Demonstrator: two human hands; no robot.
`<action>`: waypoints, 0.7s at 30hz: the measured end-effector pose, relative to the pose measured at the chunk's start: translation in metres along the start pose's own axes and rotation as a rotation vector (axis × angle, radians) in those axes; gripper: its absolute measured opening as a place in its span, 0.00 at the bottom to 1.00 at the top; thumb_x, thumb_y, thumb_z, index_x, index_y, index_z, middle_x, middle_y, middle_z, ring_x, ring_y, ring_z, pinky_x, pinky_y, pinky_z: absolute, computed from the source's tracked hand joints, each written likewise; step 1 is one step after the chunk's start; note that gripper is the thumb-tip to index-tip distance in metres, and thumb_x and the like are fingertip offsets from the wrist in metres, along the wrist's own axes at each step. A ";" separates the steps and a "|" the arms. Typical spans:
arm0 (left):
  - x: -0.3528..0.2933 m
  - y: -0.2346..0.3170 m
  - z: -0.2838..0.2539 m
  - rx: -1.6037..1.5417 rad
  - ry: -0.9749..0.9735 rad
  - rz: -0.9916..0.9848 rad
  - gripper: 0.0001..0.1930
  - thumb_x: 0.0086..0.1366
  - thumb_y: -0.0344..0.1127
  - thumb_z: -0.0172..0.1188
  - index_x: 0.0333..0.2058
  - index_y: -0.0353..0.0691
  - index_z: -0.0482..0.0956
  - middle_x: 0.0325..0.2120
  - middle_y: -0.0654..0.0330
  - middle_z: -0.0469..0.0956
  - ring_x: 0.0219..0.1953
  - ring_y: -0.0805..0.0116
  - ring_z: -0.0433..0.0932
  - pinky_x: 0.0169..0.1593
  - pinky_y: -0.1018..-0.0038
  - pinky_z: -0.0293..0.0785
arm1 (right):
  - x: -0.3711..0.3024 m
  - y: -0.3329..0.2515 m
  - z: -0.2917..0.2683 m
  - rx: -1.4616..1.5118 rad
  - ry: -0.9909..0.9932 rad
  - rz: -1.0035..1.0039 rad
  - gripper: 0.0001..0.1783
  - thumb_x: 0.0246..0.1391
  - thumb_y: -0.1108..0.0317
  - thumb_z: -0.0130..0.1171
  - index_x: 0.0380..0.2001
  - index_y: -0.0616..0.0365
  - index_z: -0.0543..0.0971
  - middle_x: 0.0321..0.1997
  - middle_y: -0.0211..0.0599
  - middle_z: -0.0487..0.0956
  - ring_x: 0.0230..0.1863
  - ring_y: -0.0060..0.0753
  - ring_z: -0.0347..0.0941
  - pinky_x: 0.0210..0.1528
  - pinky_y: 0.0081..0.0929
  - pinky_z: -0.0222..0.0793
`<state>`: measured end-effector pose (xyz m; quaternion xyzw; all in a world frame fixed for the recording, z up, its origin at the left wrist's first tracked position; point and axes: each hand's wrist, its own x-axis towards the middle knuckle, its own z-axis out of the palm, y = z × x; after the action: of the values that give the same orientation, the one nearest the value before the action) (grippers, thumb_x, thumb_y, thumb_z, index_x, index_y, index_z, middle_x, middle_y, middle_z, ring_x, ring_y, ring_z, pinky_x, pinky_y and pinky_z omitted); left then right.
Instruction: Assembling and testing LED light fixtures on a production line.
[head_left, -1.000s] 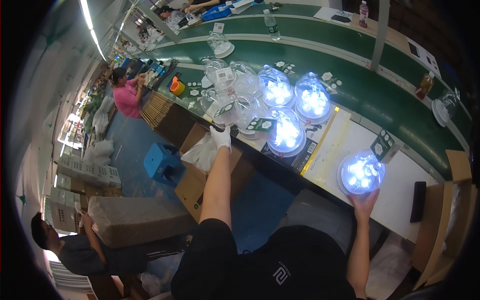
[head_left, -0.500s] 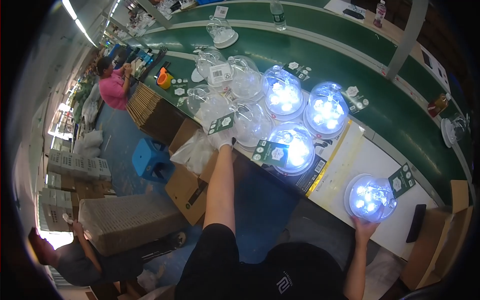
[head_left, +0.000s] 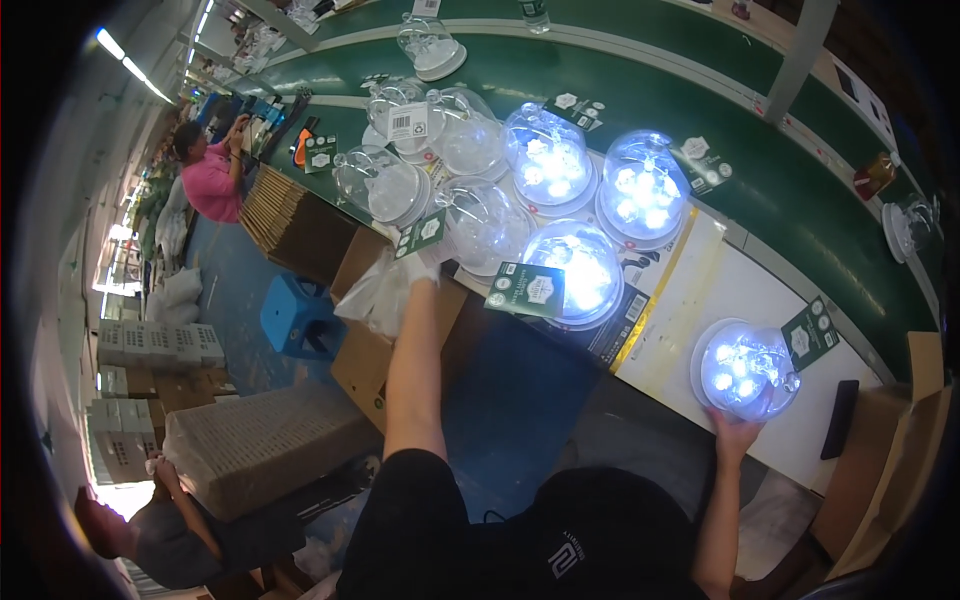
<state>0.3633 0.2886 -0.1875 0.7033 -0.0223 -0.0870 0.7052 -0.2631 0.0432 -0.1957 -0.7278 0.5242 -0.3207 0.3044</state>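
At the right, my right hand (head_left: 737, 428) grips the near edge of a lit clear dome lamp (head_left: 738, 376), which leans over a white board (head_left: 660, 352). A green tag (head_left: 810, 333) hangs from this lamp. My left hand (head_left: 427, 264), which looks white-gloved, reaches to the bench's near edge, beside an unlit dome lamp (head_left: 485, 228) and some clear plastic bags (head_left: 375, 296). A green tag (head_left: 421, 234) partly covers that hand, and its fingers cannot be made out. Three more lit lamps (head_left: 575, 270) stand between my hands.
Several unlit lamps (head_left: 385, 185) crowd the bench's left part. Beyond runs a green conveyor belt (head_left: 740, 110). An open carton (head_left: 360, 375) and a blue stool (head_left: 295, 320) stand at the left; another carton (head_left: 880, 470) is at the right. Two people (head_left: 210, 175) are at the left.
My left hand has moved slightly left and away from me, beside the plastic bags, which have shifted in view. My right hand stays on the lit lamp. The whole view has shifted a little.
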 end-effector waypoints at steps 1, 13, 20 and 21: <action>0.000 -0.006 -0.060 0.632 0.284 0.387 0.26 0.64 0.32 0.63 0.60 0.32 0.71 0.58 0.46 0.75 0.64 0.57 0.72 0.69 0.61 0.61 | 0.004 -0.010 0.018 0.052 -0.048 -0.061 0.67 0.28 0.57 0.89 0.71 0.64 0.61 0.68 0.50 0.68 0.69 0.51 0.64 0.72 0.40 0.57; -0.132 -0.041 0.086 0.530 0.338 0.421 0.51 0.59 0.29 0.70 0.74 0.35 0.45 0.67 0.43 0.64 0.65 0.52 0.70 0.69 0.62 0.66 | 0.003 -0.018 0.000 -0.062 -0.039 -0.082 0.67 0.30 0.53 0.87 0.72 0.62 0.61 0.71 0.52 0.66 0.73 0.59 0.57 0.74 0.46 0.53; -0.132 -0.003 0.097 0.684 0.440 0.250 0.56 0.53 0.44 0.72 0.72 0.29 0.47 0.67 0.38 0.63 0.66 0.48 0.67 0.70 0.62 0.63 | 0.003 -0.018 -0.003 -0.105 -0.040 -0.101 0.64 0.31 0.49 0.86 0.69 0.62 0.64 0.72 0.51 0.66 0.76 0.63 0.52 0.76 0.49 0.49; -0.128 0.003 0.093 0.691 0.440 0.215 0.57 0.53 0.46 0.72 0.72 0.29 0.46 0.67 0.38 0.62 0.67 0.47 0.67 0.70 0.62 0.62 | 0.002 -0.016 -0.003 -0.104 -0.040 -0.099 0.64 0.31 0.49 0.86 0.69 0.62 0.64 0.72 0.51 0.66 0.76 0.63 0.52 0.76 0.49 0.49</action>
<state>0.2232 0.2162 -0.1722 0.8939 0.0277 0.1516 0.4210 -0.2556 0.0450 -0.1808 -0.7740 0.4972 -0.2933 0.2604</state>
